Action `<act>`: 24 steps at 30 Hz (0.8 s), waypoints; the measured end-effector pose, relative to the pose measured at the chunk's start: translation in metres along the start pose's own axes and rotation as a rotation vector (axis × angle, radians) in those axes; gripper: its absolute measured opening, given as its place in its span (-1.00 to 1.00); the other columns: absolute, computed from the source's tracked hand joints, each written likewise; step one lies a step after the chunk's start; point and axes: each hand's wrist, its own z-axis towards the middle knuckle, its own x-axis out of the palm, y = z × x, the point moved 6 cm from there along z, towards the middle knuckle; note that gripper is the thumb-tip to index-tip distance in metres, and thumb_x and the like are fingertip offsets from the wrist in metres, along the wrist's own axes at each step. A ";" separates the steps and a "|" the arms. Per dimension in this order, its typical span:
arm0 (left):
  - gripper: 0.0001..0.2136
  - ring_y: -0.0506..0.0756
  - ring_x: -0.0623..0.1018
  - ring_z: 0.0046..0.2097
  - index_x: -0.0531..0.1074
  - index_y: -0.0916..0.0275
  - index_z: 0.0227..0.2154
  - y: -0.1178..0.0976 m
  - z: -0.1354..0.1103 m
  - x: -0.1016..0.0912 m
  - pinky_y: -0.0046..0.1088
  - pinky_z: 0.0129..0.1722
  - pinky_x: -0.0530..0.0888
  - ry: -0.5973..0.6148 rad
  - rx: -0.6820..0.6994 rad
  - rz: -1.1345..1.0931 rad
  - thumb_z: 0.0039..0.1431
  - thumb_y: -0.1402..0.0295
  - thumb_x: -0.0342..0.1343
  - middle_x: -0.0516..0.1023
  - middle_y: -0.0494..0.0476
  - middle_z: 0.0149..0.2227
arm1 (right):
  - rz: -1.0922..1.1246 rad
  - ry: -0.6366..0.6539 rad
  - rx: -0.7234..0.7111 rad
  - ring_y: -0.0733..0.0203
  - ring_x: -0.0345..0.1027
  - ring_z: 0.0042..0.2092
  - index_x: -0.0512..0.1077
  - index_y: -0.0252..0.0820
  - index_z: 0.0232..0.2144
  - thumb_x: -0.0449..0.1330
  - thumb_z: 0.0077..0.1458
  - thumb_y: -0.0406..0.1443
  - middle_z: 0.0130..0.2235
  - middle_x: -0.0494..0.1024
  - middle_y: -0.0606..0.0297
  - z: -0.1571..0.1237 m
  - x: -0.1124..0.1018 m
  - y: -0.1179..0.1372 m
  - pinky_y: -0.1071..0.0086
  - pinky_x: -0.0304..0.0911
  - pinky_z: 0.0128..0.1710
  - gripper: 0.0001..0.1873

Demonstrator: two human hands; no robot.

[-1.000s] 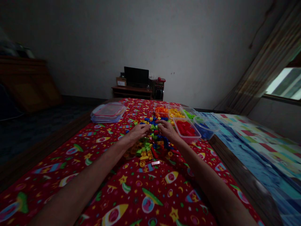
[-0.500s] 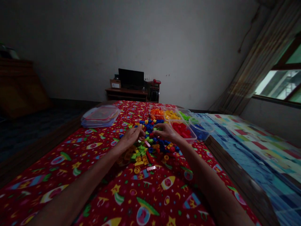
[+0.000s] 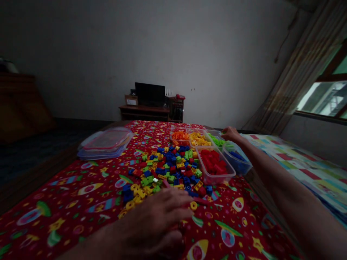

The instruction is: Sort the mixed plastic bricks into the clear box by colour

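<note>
A loose pile of toy building blocks [image 3: 170,166] in blue, yellow, green and red is spread on the red patterned cloth [image 3: 108,195]. My left hand [image 3: 159,216] is low at the near edge of the pile, its fingers curled; whatever is in them is hidden. Farther off, my right hand [image 3: 230,134] is over the right edge of the tub of green blocks [image 3: 216,140]. Its fingers are pinched, with a bit of green at their tips. A pink strip-shaped block [image 3: 166,183] lies just beyond my left hand.
Clear tubs hold orange blocks [image 3: 180,135], yellow blocks [image 3: 199,139] and red blocks [image 3: 214,162]. A round tub [image 3: 238,164] with blue blocks stands at the right. Stacked lids [image 3: 105,142] lie at the left. Beyond the table's right side is a bed [image 3: 298,159].
My right hand has gone from the pile out to the green tub. The left hand has drawn back toward me, and more of the pile shows.
</note>
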 end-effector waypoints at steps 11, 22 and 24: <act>-0.73 0.09 0.10 0.31 0.41 -0.02 -0.01 -0.048 0.047 0.064 -0.22 0.20 0.27 0.140 0.418 0.218 0.27 0.24 -0.03 0.30 -0.14 0.21 | 0.086 -0.066 -0.095 0.11 0.46 -0.26 0.36 -0.41 0.07 0.11 0.10 -0.32 -0.28 0.57 0.01 0.016 -0.001 0.032 0.32 0.29 -0.17 -0.52; -0.88 0.10 0.45 -0.21 0.40 0.29 -0.21 -0.057 0.088 0.109 -0.38 -0.28 0.40 0.166 0.328 0.177 0.24 0.42 0.01 0.50 0.19 -0.24 | 0.614 -0.044 -0.307 0.22 0.48 -0.25 0.45 -0.32 -0.06 0.10 0.13 -0.34 -0.15 0.58 0.05 -0.057 -0.003 0.071 0.39 0.41 -0.30 -0.67; -0.92 0.10 0.44 -0.24 0.40 0.30 -0.26 -0.053 0.092 0.114 -0.37 -0.31 0.38 0.167 0.271 0.208 0.23 0.44 0.03 0.49 0.18 -0.27 | 0.719 -0.006 -0.325 0.25 0.48 -0.28 0.46 -0.33 -0.08 0.09 0.13 -0.35 -0.21 0.59 0.08 -0.072 -0.003 0.080 0.40 0.42 -0.31 -0.68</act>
